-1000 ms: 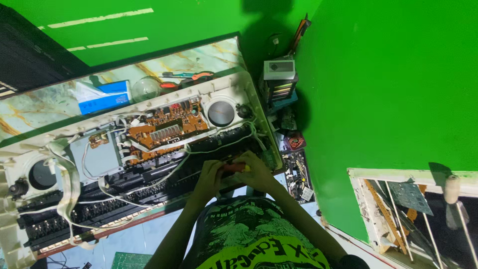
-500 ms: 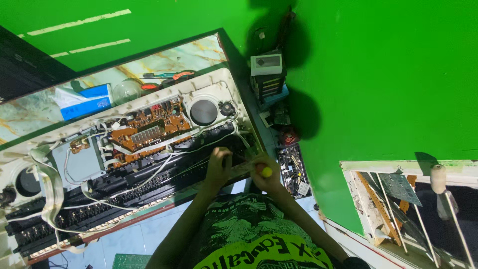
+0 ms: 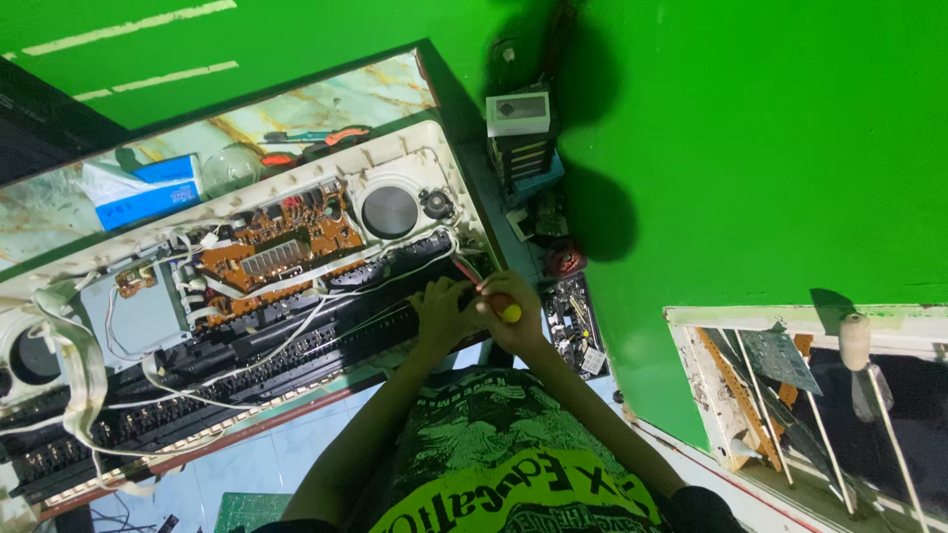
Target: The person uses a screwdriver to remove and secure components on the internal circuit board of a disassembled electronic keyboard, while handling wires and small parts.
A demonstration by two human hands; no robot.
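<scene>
White cables [image 3: 296,326] cross the keyboard's black interior [image 3: 247,365].

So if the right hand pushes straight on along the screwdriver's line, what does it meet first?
The right hand holds a screwdriver aimed up-left. Its tip seems already at the opened keyboard's white case edge, beside the white cable; depth is unclear. Beyond that lies the round black speaker.

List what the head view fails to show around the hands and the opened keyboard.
- Screwdriver tip: hidden where it meets the opened keyboard; the screw is too small to see.
- Right hand: fingers wrapped round the handle, grip seen only from behind.
- Left hand: what its fingertips press is hidden beneath it.
- Keyboard's left end: cut off by the frame edge.
- Orange circuit board: parts too small to identify.
</scene>
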